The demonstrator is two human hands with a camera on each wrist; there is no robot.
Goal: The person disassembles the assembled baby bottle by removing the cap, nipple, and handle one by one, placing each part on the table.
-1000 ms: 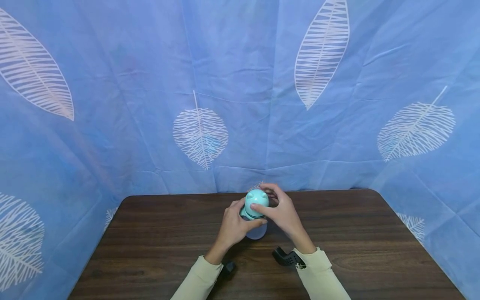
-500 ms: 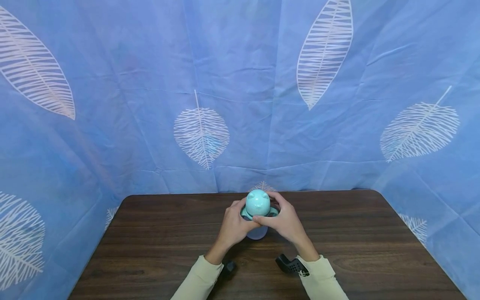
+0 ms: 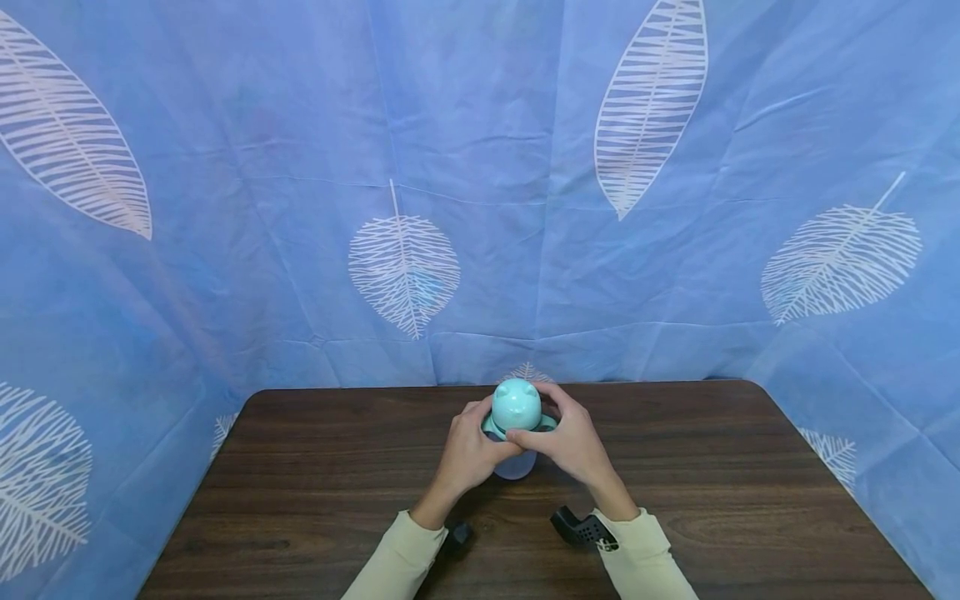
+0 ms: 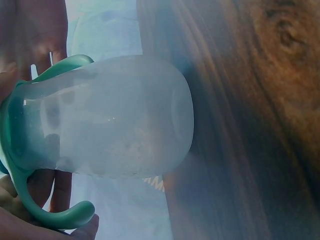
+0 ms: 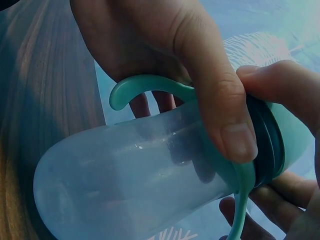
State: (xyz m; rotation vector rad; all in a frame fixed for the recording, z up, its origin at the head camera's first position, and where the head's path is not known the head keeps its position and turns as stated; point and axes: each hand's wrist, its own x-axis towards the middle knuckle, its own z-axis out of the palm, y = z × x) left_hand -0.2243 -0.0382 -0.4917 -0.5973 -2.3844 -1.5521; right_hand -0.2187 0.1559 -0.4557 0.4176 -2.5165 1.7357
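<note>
A baby bottle (image 3: 514, 465) with a cloudy, see-through body is between my two hands, in front of me at the table's far side. Its rounded mint-green cap (image 3: 516, 403) has two small ears. Below it, a dark teal collar (image 5: 270, 137) shows in the right wrist view. Curved mint handles (image 5: 150, 83) (image 4: 60, 216) stick out on both sides of the neck. My left hand (image 3: 467, 450) grips the neck, its thumb (image 5: 227, 115) across the handle ring. My right hand (image 3: 573, 437) holds the bottle around the collar, thumb by the left thumb; its far fingers are partly hidden.
Under the hands lies a dark wood-grain table (image 3: 337, 467), its far edge just beyond the bottle. A blue cloth (image 3: 480, 275) with white leaf prints hangs behind and at the sides. Black straps (image 3: 581, 529) sit at the wrists.
My right hand has come down from higher on the cap to the collar, uncovering the right handle. My left hand stays put. Over the last half second hardly anything moves.
</note>
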